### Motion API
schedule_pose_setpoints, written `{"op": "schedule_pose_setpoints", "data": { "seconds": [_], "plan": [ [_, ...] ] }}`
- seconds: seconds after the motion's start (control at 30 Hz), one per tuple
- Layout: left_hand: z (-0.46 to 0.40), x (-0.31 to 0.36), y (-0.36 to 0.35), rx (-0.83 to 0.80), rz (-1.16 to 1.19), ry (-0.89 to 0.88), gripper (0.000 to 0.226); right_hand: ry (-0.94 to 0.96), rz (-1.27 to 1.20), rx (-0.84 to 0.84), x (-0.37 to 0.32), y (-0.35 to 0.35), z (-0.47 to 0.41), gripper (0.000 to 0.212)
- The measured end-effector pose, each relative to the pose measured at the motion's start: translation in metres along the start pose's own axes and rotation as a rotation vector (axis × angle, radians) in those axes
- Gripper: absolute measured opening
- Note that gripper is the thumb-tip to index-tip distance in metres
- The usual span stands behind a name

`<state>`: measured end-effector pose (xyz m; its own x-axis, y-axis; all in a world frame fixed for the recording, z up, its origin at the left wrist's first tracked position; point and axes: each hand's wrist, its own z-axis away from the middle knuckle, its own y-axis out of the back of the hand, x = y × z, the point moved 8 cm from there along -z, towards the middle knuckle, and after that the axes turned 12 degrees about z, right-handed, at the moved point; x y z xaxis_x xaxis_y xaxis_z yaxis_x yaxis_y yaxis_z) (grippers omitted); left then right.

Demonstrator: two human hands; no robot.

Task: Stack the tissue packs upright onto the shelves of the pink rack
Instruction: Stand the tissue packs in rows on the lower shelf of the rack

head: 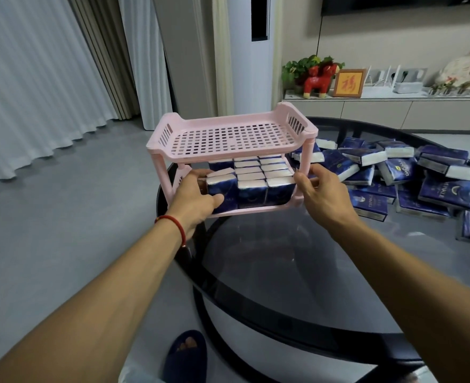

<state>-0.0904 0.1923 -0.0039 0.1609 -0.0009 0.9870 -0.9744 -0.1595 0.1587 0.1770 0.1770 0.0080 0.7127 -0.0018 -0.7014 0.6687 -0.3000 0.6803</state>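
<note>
1. Tissue packs [252, 189] fill the lower shelf of the pink rack [228, 134], standing upright in tight rows, white ends up.
2. Left hand [193, 196] reaches into the lower shelf at its left end; thumb presses the blue face of the front-left pack [221, 186], fingers wrap over its top and far side. Grip looks meant to square that pack against its neighbours.
3. Right hand [321, 189] sits at the rack's right end, fingers curled around the side frame near the right post. Likely a brace, so the light rack does not slide while the left hand pushes.
4. Upper shelf [234, 135] holds nothing yet; its perforated floor shows bare. Judgement: lower tier about full, upper tier next.
5. Rack stands at the near-left edge of the dark glass surface [297, 258], close to the person for easy reach.
6. Loose packs [399, 175] lie in a heap on the surface to the right of the rack, mostly flat and overlapping. Plenty left to stack.
7. Red bracelet [174, 223] on the left wrist.
</note>
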Motion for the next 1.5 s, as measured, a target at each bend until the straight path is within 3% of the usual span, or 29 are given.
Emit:
{"op": "schedule_pose_setpoints", "data": {
  "seconds": [0.17, 0.3, 0.47, 0.6, 0.7, 0.77, 0.83, 1.0, 1.1, 1.4, 1.5],
  "plan": [
    [-0.005, 0.003, 0.009, 0.109, -0.100, -0.074, 0.048, -0.013, -0.009, -0.017, -0.002, 0.001, 0.001, 0.030],
    [-0.017, 0.001, -0.004, 0.067, -0.038, -0.042, 0.051, -0.036, -0.024, -0.032, 0.000, 0.000, 0.003, 0.031],
    [-0.027, -0.001, -0.009, 0.081, -0.142, -0.076, 0.064, -0.059, -0.044, -0.070, 0.005, -0.006, 0.004, 0.041],
    [-0.027, -0.005, -0.010, 0.139, -0.218, -0.109, 0.066, -0.083, -0.009, 0.161, 0.005, 0.006, 0.015, 0.060],
    [-0.028, -0.004, -0.012, 0.151, -0.285, -0.129, 0.065, 0.164, 0.200, 0.345, -0.027, 0.012, 0.036, 0.046],
    [-0.030, -0.003, -0.013, 0.142, -0.303, -0.129, 0.066, 0.453, 0.457, 0.316, -0.053, -0.005, 0.045, 0.042],
    [-0.031, -0.002, -0.014, 0.130, -0.323, -0.135, 0.063, 0.620, 0.618, 0.212, -0.060, -0.029, 0.044, 0.047],
    [-0.031, 0.000, -0.014, 0.128, -0.309, -0.148, 0.059, 0.524, 0.783, 0.101, -0.058, -0.063, 0.022, 0.062],
    [-0.030, 0.000, -0.014, 0.121, -0.293, -0.135, 0.057, 0.506, 0.846, 0.067, -0.057, -0.074, 0.015, 0.061],
    [-0.014, -0.002, -0.016, 0.116, -0.294, -0.035, 0.061, 0.571, 0.719, 0.065, -0.059, -0.069, 0.016, 0.060],
    [0.010, 0.000, -0.022, 0.154, -0.308, -0.053, 0.068, 0.619, 0.473, 0.302, -0.065, -0.032, 0.032, 0.037]
  ]
}}
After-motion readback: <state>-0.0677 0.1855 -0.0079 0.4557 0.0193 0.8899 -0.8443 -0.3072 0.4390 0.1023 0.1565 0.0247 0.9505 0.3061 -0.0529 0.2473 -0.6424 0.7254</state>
